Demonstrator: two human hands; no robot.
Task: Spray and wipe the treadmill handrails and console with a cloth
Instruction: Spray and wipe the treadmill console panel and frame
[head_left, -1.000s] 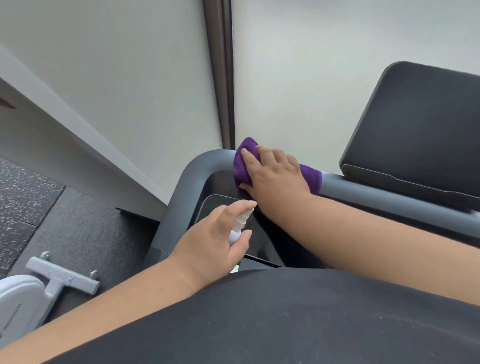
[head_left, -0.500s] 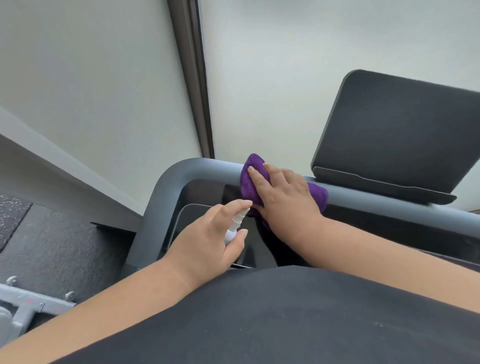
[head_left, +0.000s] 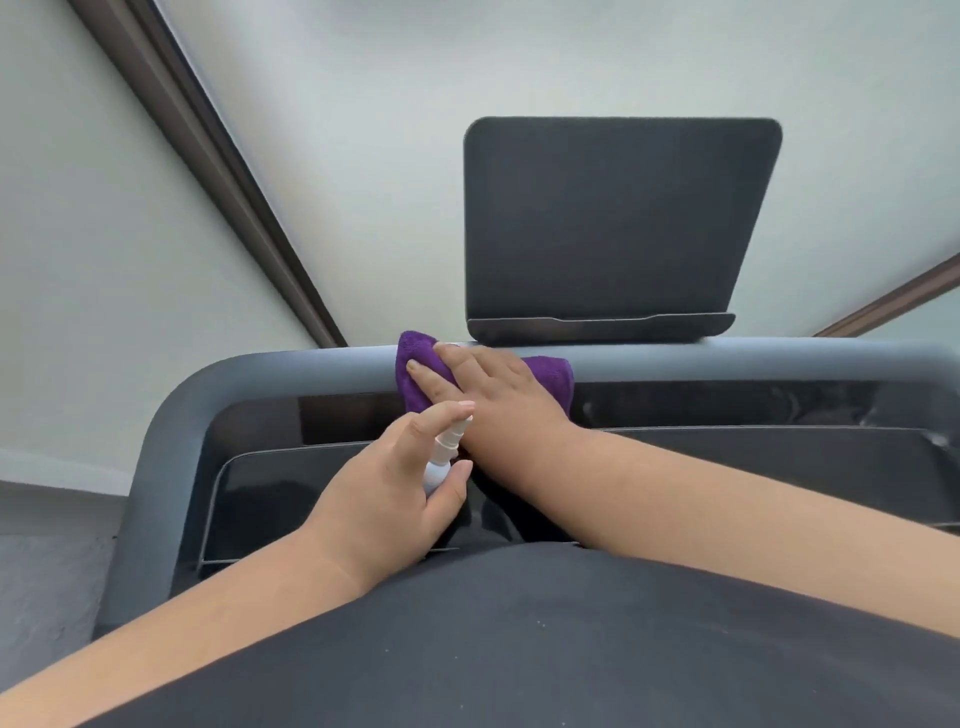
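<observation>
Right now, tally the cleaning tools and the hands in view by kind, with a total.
Purple cloth: 1, pressed on the grey handrail by the right hand
White spray bottle: 1, gripped by the left hand
Hands: 2
Total: 4

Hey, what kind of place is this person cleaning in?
Probably a gym or home workout room. The person stands at a treadmill: a grey handrail curves around a glossy black console, with a dark screen panel above it. Plain walls surround it, so I cannot tell which.
</observation>
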